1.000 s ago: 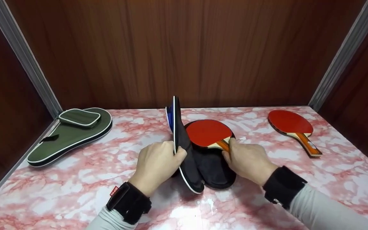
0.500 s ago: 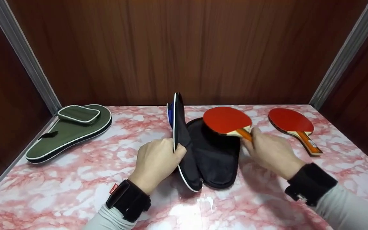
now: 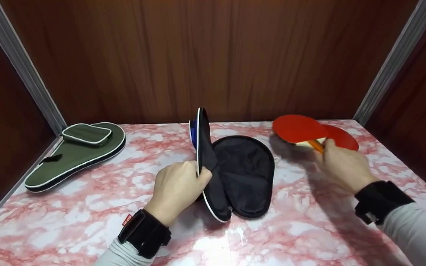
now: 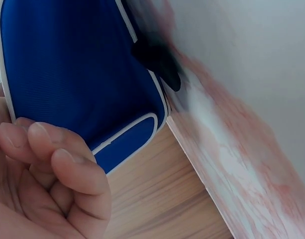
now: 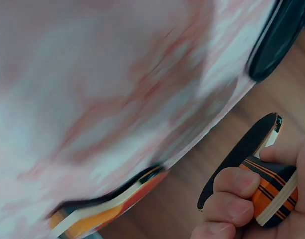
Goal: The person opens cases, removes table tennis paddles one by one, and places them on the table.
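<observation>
My left hand [image 3: 181, 188] grips the raised flap of a paddle case [image 3: 248, 177], thumb on its black inner side. The flap's blue outside [image 4: 77, 69] with white piping fills the left wrist view. The case's black lower half lies spread on the table. In my right hand [image 3: 346, 166] is a table tennis paddle [image 3: 296, 128] with a red face, held by its orange-striped handle [image 5: 276, 191] above the table. A second red paddle [image 3: 342, 137] lies at the right, partly hidden behind the held paddle and my hand.
An olive green paddle case [image 3: 76, 159] with white piping lies at the far left, a small pouch [image 3: 87, 133] on its top. Dark wooden panels [image 3: 213, 62] stand behind and at both sides of the pink marbled table [image 3: 131, 225].
My right hand has lifted the paddle off the black lower half of the case and carried it right, toward the second paddle. My left hand keeps holding the flap up.
</observation>
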A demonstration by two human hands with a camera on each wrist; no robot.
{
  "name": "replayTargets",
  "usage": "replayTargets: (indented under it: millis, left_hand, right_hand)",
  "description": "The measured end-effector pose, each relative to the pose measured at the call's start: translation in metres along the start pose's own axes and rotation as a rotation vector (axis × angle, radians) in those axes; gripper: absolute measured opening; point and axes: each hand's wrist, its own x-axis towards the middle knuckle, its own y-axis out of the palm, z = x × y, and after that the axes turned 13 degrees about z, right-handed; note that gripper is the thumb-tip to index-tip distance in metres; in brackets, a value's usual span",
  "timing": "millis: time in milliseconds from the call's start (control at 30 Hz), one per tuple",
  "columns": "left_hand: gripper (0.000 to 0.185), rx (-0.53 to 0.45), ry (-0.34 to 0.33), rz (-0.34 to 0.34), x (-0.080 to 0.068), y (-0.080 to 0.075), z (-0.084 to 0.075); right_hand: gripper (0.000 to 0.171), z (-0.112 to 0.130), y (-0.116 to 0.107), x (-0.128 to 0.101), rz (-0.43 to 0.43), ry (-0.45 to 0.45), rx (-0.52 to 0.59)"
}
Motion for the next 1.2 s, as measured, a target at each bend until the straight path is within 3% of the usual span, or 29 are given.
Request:
replayTargets:
  millis: [400,733,1000,1200]
  left_hand:
    - [0.042,0.003,0.006,-0.011,0.0,0.001,0.001]
    - [0.041,0.008,0.003,-0.013,0.0,0.001,0.003]
    - [0.041,0.007,0.006,-0.015,0.001,0.002,0.002]
    - [0.041,0.011,0.003,-0.001,0.001,0.001,0.001]
  right_hand:
    - [0.04,-0.059,0.001,0.002,0.118,0.188,0.042]
    - [0.045,-0.079,-0.004,0.004,0.244,0.276,0.038]
    - [0.045,-0.089,0.003,0.006,0.258,0.293,0.047]
    - [0.041,-0.091,0.011,0.006,0.178,0.268,0.043]
